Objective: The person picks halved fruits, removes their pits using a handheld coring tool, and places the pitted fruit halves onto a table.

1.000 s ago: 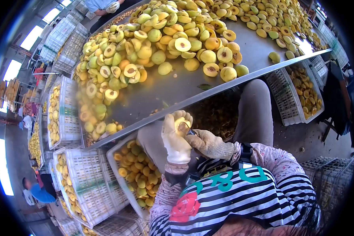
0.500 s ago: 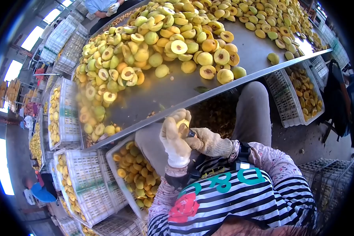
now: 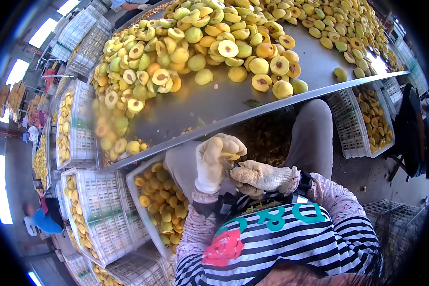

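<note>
My left hand (image 3: 217,161), in a pale work glove, is raised in front of my lap with its fingers curled round a piece of yellow stone fruit (image 3: 230,156). Close against it, my right hand (image 3: 262,176), in a stained knitted glove, has its fingers wrapped closed. The small dark tool seen in that hand a moment ago is mostly hidden now. Beyond both hands, a heap of halved yellow-green stone fruit (image 3: 228,48) lies on the metal table (image 3: 176,125). Some halves show brown hollows in their cut faces.
The table's raised metal edge (image 3: 267,102) runs just beyond my hands. A crate of fruit halves (image 3: 133,190) stands by my left leg, another crate (image 3: 350,126) to the right. More stacked white crates (image 3: 107,219) line the left. Other people sit at the far table edge and left.
My left hand's fingers have bent further over the fruit piece. My right hand has turned and shifted slightly right, and the dark tool has gone from sight. The view has shifted a little.
</note>
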A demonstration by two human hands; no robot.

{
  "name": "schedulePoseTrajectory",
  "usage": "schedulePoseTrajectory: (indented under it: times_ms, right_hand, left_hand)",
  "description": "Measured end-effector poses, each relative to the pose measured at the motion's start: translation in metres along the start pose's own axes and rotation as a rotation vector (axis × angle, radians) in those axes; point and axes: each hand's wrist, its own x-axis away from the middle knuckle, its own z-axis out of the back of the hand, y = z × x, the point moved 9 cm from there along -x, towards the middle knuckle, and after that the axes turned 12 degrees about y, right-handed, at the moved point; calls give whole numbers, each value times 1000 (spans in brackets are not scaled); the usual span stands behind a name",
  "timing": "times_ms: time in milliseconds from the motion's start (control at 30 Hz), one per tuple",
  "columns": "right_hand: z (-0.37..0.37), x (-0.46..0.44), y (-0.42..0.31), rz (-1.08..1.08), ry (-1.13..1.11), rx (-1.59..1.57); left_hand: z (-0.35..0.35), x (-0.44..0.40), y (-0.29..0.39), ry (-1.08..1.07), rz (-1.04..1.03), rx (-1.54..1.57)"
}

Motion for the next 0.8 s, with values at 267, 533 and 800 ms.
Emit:
schedulePoseTrajectory:
  times_ms: [267, 533, 800]
  right_hand:
    - [-41, 17, 11, -169, -652, -444]
    - [-9, -4, -15, 86, -73, -396]
    - [14, -22, -7, 70, 252, -294]
  left_hand:
    - [-30, 16, -6, -424, 282, 185]
    - [52, 16, -22, 278, 417, 413]
    - [295, 140, 1, 814, -487, -1828]
